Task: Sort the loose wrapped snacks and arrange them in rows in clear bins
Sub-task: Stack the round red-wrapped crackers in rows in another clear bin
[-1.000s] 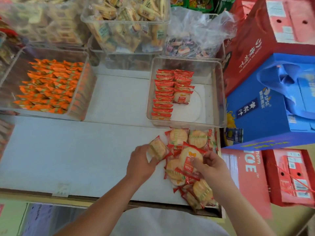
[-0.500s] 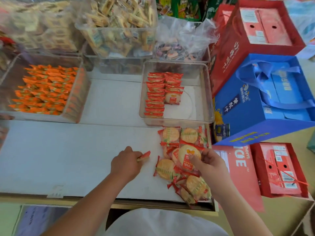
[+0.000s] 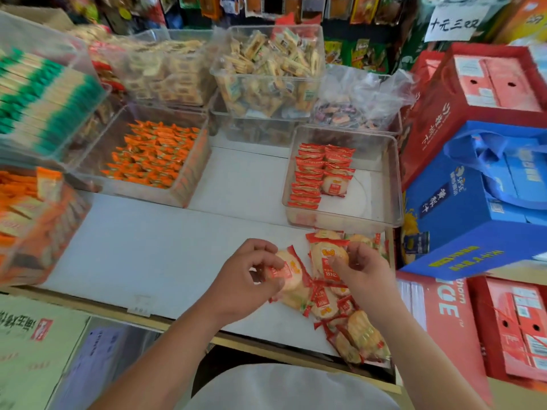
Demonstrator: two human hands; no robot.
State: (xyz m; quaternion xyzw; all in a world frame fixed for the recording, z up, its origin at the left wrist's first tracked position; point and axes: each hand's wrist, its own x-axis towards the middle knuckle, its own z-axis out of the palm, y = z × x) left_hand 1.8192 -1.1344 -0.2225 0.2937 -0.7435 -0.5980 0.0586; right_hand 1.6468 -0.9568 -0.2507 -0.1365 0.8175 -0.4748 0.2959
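Both bare forearms reach in from the near edge and lean towards each other, the left forearm (image 3: 165,347) slanting right and the right forearm (image 3: 414,344) slanting left, so the two hands sit close together but apart, right of the middle. The left hand (image 3: 242,279) shows its back, fingers curled, its fingertips pinching a red-edged cracker packet (image 3: 288,272) by the packet's left side. The right hand (image 3: 365,276) is curled too, its thumb pressed on the face of a second cracker packet (image 3: 325,257) that it grips from the right.
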